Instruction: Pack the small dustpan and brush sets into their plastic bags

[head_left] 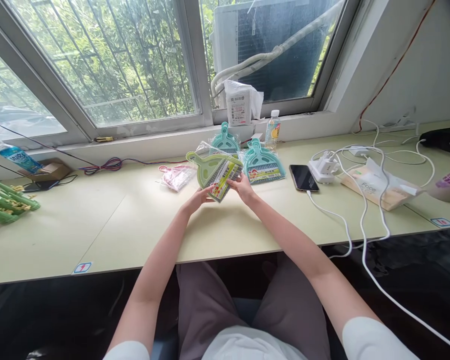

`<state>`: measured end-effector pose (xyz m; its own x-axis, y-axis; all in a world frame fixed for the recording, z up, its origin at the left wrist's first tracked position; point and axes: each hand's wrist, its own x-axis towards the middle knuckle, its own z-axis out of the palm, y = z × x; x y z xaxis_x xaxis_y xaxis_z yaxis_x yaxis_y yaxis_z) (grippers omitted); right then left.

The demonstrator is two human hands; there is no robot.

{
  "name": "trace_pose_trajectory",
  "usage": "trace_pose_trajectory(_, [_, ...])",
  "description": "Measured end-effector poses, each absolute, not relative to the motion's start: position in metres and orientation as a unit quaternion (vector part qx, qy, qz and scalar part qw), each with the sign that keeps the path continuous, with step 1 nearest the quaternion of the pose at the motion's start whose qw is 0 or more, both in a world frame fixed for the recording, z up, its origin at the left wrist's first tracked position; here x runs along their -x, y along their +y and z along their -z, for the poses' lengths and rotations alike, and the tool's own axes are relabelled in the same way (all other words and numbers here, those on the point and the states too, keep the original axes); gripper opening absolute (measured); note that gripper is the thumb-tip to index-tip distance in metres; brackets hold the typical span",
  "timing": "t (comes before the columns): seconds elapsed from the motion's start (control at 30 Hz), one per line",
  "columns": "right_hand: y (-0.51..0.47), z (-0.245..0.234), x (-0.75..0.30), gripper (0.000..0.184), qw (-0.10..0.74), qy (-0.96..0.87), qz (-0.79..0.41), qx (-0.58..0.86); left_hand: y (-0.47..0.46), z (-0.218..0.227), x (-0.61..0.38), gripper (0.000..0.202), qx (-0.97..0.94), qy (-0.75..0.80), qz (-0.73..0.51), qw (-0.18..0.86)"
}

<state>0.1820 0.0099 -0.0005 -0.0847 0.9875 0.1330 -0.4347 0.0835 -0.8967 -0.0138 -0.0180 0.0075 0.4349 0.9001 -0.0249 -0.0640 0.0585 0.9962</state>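
Note:
A packaged light-green mini dustpan and brush set with a yellow label is held just above the pale desk. My left hand pinches the lower left edge of its plastic wrap. My right hand grips the lower right edge by the label. Two teal packaged sets lie behind it: one to the right, another nearer the window sill. A pink packaged set lies flat to the left.
A black phone on a white cable, a white charger block, a tissue pack and loose cables lie right. A small bottle and white bag stand by the window. Green items lie far left.

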Motion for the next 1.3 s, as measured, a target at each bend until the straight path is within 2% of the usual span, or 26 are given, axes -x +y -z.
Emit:
trace_pose_trajectory(0.17, [0.004,0.005,-0.173,0.049,0.638,-0.385,-0.598,0.296,-0.023,-0.009,0.006,0.065,-0.594,0.322,-0.285,0.680])
trace_pose_trajectory(0.43, [0.009,0.011,-0.171,0.042,0.659,-0.340,-0.596,0.308,-0.020,-0.006,-0.001,0.068,-0.575,0.370,-0.458,0.569])
trace_pose_trajectory(0.7, [0.005,0.009,-0.171,0.042,0.686,-0.348,-0.564,0.301,-0.029,-0.008,-0.003,0.065,-0.607,0.324,-0.334,0.644])
trace_pose_trajectory(0.77, [0.002,0.006,-0.170,0.043,0.684,-0.347,-0.571,0.292,-0.026,-0.006,-0.004,0.063,-0.578,0.313,-0.379,0.651])
trace_pose_trajectory(0.9, [-0.001,0.004,-0.166,0.043,0.670,-0.349,-0.590,0.286,-0.018,-0.002,0.000,0.062,-0.533,0.368,-0.489,0.584])
trace_pose_trajectory(1.0, [0.000,0.004,-0.166,0.038,0.654,-0.337,-0.607,0.299,-0.014,-0.001,0.004,0.063,-0.542,0.404,-0.490,0.550])
trace_pose_trajectory(1.2, [0.011,0.000,-0.183,0.009,0.648,-0.269,-0.607,0.374,-0.016,-0.001,0.005,0.064,-0.557,0.411,-0.472,0.546])
trace_pose_trajectory(1.3, [0.016,0.000,-0.190,0.012,0.655,-0.258,-0.594,0.388,-0.016,0.000,0.005,0.064,-0.572,0.410,-0.455,0.546])
